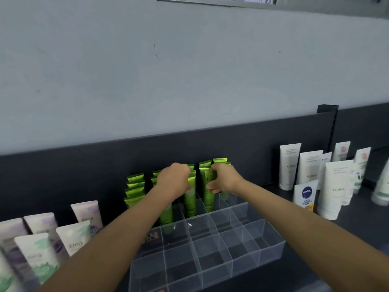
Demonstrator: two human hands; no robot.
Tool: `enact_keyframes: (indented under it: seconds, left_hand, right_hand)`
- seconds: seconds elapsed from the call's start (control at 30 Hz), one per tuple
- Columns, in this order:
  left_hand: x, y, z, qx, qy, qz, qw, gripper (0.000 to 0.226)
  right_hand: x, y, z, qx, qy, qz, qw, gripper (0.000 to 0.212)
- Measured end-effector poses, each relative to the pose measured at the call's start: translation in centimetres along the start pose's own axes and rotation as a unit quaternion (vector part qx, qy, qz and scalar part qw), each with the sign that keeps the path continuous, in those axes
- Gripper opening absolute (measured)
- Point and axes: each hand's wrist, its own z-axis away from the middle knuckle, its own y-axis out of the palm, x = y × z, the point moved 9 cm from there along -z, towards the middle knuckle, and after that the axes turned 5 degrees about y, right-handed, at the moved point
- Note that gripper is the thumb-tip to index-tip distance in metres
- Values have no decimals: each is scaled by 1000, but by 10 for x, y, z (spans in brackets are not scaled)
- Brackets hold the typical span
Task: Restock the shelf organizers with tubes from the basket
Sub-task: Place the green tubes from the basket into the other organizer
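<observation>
You are reaching both arms over the clear organizer, which is sitting on the dark shelf between the middle and the front edge; your hands are working side by side at its back rows, near each other but not touching; your left hand is curling over the top of a green tube, which is standing upright in a back compartment; your right hand is pinching a second green tube between thumb and fingers, and that one is standing upright in the compartment just to the right; a third green tube is standing just left of them, partly hidden by your left forearm; more green tubes are lining up in rows behind and to the left of your hands, against the shelf's dark back panel; the organizer's front compartments are showing only clear dividers; toward the left edge of the shelf, pastel purple and green tubes are standing in a blurred cluster; toward the right edge, white tubes are standing upright, with a small Nivea tube in front of them.
</observation>
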Motion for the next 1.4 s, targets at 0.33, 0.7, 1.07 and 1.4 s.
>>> enact_keyframes:
  seconds: [0.33, 0.7, 1.07, 1.4]
  left_hand:
    - [-5, -16, 11, -59, 13, 26, 998, 32]
    - [-33, -36, 37, -131, 54, 50, 989, 23]
    - [-203, 14, 93, -78, 225, 160, 958, 38]
    - [-362, 168, 196, 112, 355, 225, 901, 32]
  right_hand:
    - [-3, -6, 2, -29, -26, 2, 999, 44]
    - [-10, -43, 40, -125, -36, 29, 991, 40]
    - [-125, -92, 194, -124, 49, -37, 990, 10]
    - [-352, -29, 345, -80, 266, -36, 960, 9]
